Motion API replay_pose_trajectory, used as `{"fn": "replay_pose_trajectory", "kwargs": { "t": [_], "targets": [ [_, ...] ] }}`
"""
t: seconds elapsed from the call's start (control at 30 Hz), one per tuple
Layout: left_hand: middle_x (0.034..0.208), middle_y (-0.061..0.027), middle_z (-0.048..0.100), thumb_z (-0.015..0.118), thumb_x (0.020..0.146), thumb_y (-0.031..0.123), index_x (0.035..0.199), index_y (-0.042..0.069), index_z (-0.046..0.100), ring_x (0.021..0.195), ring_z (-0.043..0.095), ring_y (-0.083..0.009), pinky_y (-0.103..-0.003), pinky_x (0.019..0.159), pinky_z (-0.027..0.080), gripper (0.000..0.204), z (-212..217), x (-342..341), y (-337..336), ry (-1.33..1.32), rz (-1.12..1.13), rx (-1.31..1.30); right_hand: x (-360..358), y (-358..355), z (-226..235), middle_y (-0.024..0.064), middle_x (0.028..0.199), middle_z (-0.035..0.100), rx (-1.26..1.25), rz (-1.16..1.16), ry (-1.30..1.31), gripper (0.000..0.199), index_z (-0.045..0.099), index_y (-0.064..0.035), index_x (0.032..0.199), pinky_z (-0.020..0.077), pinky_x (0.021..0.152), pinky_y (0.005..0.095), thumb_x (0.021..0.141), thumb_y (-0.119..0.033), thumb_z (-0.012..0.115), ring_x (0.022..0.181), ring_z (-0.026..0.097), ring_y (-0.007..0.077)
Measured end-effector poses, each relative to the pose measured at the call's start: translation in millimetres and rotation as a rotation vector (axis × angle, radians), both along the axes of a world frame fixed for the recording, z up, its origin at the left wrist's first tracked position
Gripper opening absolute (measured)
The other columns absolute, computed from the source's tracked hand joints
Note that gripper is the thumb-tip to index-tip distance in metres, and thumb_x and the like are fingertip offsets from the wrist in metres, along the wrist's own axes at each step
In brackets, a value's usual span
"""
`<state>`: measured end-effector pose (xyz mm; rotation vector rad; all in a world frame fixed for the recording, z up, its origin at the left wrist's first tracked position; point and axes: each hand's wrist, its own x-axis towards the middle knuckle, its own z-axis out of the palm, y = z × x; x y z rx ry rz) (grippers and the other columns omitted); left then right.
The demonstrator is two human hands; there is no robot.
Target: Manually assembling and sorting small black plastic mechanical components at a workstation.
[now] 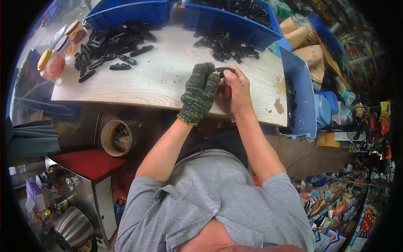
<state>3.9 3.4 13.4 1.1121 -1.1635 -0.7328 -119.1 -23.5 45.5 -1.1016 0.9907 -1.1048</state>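
Note:
Above the near edge of the table, my two hands meet around a small dark curved piece [227,69], seemingly black plastic. My left hand [197,93], in a green and black knitted glove, is closed with its fingertips at the piece's left end. The bare right hand [240,93] grips the piece with its thumb on top and fingers curled behind. Much of the piece is hidden by the fingers. Just beyond lies a heap of small black plastic parts [226,47]; a larger pile of longer black parts [113,44] spreads at the left.
Blue bins [126,17] [228,26] stand along the table's far side, the right one full of black parts. Lidded jars [52,65] line the left edge. A lighter blue crate [303,98] is right of the table [159,84]. A round bucket [110,138] sits below left.

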Motion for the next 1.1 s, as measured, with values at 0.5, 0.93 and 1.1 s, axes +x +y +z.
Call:
{"fn": "replay_pose_trajectory", "kwargs": {
  "t": [0.5, 0.93, 1.1],
  "targets": [
    [0.101, -0.0025, 0.06, 0.058, 0.098, 0.008, 0.119, 0.002, 0.058, 0.087, 0.056, -0.0083, -0.024, 0.073, 0.05, 0.022, -2.5, 9.8, 3.1, 0.081, -0.128, 0.018, -8.7, -0.4, -4.7, 0.0027, 0.073, 0.062, -0.031, 0.062, -0.15, 0.035, 0.064, -0.0001, 0.114, 0.0432, 0.045, 0.0224, 0.084, -0.016, 0.073, 0.047, 0.046, 0.0073],
    [0.104, -0.0043, 0.065, 0.06, 0.098, 0.009, 0.121, 0.003, 0.06, 0.09, 0.06, -0.0096, -0.024, 0.075, 0.051, 0.024, 5.4, -0.7, 9.6, 0.218, -0.186, 0.092, -94.4, -44.4, 13.9, 0.0021, 0.049, 0.041, -0.064, -0.317, -0.256, 0.032, 0.058, 0.0033, 0.107, 0.0604, 0.064, 0.0535, 0.088, -0.019, 0.069, 0.044, 0.05, 0.0173],
    [0.101, -0.0071, 0.067, 0.063, 0.095, 0.004, 0.116, -0.001, 0.061, 0.089, 0.063, -0.0111, -0.026, 0.079, 0.053, 0.023, -2.1, -4.2, 5.1, 0.096, -0.172, -0.044, -148.8, -75.5, 24.3, 0.003, 0.053, 0.045, 0.013, -0.673, -0.08, 0.035, 0.058, -0.0013, 0.112, 0.06, 0.055, 0.046, 0.085, -0.019, 0.072, 0.044, 0.051, 0.0163]
  ]
}}
